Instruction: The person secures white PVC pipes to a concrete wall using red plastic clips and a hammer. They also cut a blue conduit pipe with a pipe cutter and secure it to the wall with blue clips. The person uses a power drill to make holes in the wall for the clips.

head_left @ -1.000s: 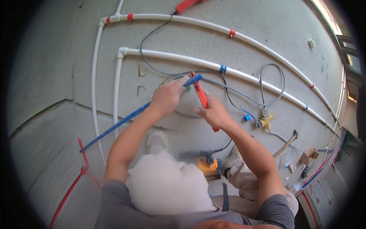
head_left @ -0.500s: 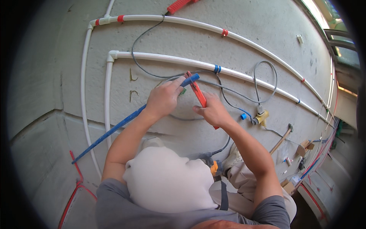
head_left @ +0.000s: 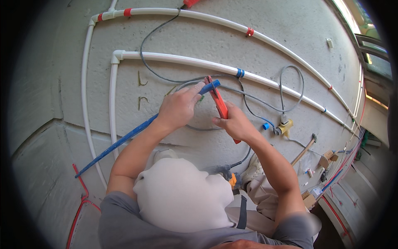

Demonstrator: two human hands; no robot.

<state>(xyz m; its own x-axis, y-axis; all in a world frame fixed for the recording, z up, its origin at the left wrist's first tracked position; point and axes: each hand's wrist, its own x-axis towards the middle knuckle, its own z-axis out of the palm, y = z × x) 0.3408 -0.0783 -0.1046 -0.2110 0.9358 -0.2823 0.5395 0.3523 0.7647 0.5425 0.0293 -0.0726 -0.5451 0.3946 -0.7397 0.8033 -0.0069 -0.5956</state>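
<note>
A long blue plastic pipe [head_left: 132,131] slants up from the lower left, its near-middle end reaching past my left hand [head_left: 179,106], which is wrapped round it. Close to that end, the jaws of a red-handled pipe cutter [head_left: 219,103] sit across the pipe. My right hand [head_left: 238,123] grips the cutter's handles, fingers closed. The blade's contact with the pipe is too small to make out. On the floor right of my right hand lies a short blue pipe piece [head_left: 265,126].
White pipes [head_left: 186,61] with blue and red bands run across the grey floor. Grey cable [head_left: 159,74] loops beyond my hands to a yellow connector [head_left: 285,127]. A power tool [head_left: 226,171] lies by my shoe. A hammer [head_left: 304,150] and cardboard box [head_left: 328,159] are at right.
The view has shifted slightly. Both hands, the blue pipe and the cutter keep nearly the same positions relative to each other, with the cutter still across the pipe's end.
</note>
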